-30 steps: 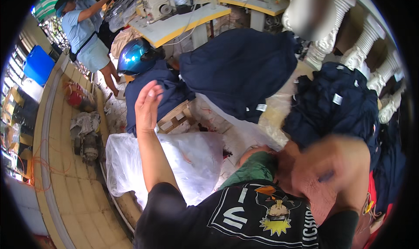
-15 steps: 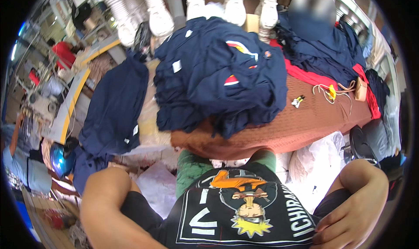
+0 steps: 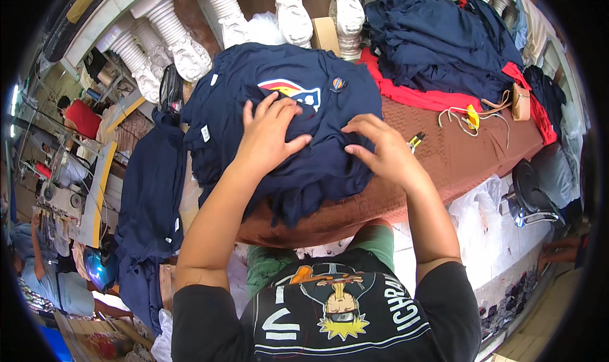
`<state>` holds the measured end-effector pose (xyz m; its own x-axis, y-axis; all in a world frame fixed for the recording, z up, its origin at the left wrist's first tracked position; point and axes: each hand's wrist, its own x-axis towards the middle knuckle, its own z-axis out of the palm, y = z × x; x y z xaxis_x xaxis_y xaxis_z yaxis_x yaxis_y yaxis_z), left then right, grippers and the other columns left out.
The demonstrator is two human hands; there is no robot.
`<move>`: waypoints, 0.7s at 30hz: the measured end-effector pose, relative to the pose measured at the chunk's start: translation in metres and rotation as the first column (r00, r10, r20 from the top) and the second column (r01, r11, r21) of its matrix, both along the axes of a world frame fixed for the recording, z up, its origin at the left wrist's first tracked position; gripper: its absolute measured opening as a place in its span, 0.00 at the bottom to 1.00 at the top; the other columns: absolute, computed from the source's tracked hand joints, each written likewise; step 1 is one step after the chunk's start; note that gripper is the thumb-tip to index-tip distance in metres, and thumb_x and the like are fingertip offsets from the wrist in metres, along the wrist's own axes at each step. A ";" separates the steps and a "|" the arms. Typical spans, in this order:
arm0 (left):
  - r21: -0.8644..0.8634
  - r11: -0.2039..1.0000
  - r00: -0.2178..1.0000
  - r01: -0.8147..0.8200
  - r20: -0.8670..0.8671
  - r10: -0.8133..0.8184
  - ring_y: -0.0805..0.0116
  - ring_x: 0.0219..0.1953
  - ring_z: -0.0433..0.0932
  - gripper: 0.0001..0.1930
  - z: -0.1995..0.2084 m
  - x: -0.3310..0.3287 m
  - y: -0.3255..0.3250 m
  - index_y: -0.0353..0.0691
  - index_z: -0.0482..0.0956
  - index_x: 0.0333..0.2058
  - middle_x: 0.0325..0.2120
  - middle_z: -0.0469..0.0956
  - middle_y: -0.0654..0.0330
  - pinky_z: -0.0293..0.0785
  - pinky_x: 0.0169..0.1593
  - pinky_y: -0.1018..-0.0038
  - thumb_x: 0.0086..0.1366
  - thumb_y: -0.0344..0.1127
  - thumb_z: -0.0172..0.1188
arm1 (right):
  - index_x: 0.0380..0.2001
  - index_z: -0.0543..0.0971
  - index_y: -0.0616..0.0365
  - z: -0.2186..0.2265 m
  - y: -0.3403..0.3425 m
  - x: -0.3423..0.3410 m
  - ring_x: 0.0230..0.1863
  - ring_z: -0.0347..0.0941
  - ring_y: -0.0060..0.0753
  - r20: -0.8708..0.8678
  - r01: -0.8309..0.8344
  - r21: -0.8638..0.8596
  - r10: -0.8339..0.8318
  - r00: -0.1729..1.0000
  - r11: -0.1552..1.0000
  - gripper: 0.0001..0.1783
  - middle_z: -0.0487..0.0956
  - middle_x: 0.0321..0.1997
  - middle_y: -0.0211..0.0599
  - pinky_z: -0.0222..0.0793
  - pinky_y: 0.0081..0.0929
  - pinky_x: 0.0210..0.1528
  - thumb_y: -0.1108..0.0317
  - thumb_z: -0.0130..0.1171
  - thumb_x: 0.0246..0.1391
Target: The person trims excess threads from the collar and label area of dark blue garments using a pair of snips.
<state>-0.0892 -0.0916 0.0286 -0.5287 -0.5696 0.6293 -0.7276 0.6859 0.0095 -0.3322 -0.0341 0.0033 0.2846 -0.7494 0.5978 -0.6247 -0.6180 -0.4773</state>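
Note:
A heap of navy shirts (image 3: 219, 146) lies on the brown-covered table in front of me. The top one bears a white, red and yellow print (image 3: 310, 97) and a small round patch (image 3: 338, 84). My left hand (image 3: 269, 132) rests over that shirt just below the print, fingers spread, covering part of the design. At the heap's right side is my right hand (image 3: 384, 148), its thumb and fingers curved but apart, close to the navy cloth. Small yellow-and-black thread snips (image 3: 415, 141) lie on the table beyond the right wrist, partly hidden by it.
Another navy pile (image 3: 438, 42) sits on red cloth (image 3: 406, 96) at the far right, near tan cords (image 3: 462, 115). Navy garments (image 3: 149, 184) hang at the left. White balusters (image 3: 292, 13) stand behind the table. Other people and sewing machines (image 3: 63, 194) are at left.
Both hands have come up from beside my body onto the navy heap. My view has shifted, and the top shirt's print now shows more fully.

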 end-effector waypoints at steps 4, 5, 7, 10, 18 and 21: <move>0.343 0.908 0.970 0.241 -0.109 -0.216 0.64 0.39 0.79 0.11 0.039 -0.006 0.011 0.37 0.78 0.33 0.33 0.80 0.57 0.71 0.49 0.66 0.56 0.36 0.67 | 0.51 0.75 0.58 0.013 0.005 0.017 0.37 0.78 0.38 0.203 0.007 0.059 -0.018 0.979 0.998 0.27 0.75 0.53 0.44 0.73 0.32 0.41 0.67 0.69 0.45; 0.579 0.752 0.946 0.314 -0.254 -0.200 0.72 0.32 0.78 0.09 0.049 -0.015 0.018 0.34 0.77 0.32 0.27 0.79 0.58 0.73 0.38 0.75 0.60 0.34 0.65 | 0.51 0.75 0.59 0.018 0.004 0.020 0.35 0.77 0.37 0.251 -0.084 0.114 0.053 0.966 0.990 0.29 0.76 0.52 0.44 0.73 0.31 0.39 0.66 0.70 0.44; 0.665 0.578 0.877 0.473 -0.290 -0.384 0.78 0.31 0.77 0.10 0.073 -0.023 0.020 0.33 0.77 0.32 0.25 0.78 0.60 0.73 0.38 0.76 0.63 0.36 0.62 | 0.53 0.74 0.60 0.031 0.005 0.023 0.29 0.76 0.36 0.353 -0.268 0.207 0.183 0.918 0.941 0.33 0.78 0.49 0.45 0.73 0.29 0.34 0.66 0.72 0.42; 0.692 0.499 0.846 0.522 -0.342 -0.410 0.70 0.42 0.77 0.13 0.101 -0.038 -0.016 0.36 0.76 0.43 0.37 0.79 0.58 0.73 0.47 0.73 0.63 0.37 0.61 | 0.39 0.77 0.62 0.036 0.009 0.023 0.26 0.74 0.49 0.115 -0.389 0.246 0.372 0.921 0.888 0.20 0.76 0.29 0.52 0.68 0.37 0.31 0.66 0.70 0.43; 0.465 0.880 0.855 0.095 0.416 -0.312 0.49 0.60 0.67 0.44 0.030 -0.109 -0.053 0.58 0.56 0.67 0.63 0.63 0.52 0.64 0.59 0.50 0.50 0.37 0.65 | 0.28 0.72 0.59 0.105 0.092 0.025 0.29 0.73 0.50 0.015 -0.723 0.210 0.737 0.676 0.659 0.12 0.71 0.29 0.39 0.66 0.40 0.27 0.71 0.64 0.38; 0.443 0.881 0.848 0.168 0.391 -0.358 0.53 0.46 0.80 0.21 0.026 -0.136 -0.039 0.48 0.81 0.46 0.43 0.80 0.50 0.75 0.50 0.62 0.50 0.36 0.62 | 0.31 0.74 0.58 0.124 0.119 0.018 0.28 0.73 0.50 -0.057 -0.701 0.258 0.735 0.676 0.665 0.14 0.71 0.30 0.38 0.67 0.40 0.27 0.70 0.65 0.38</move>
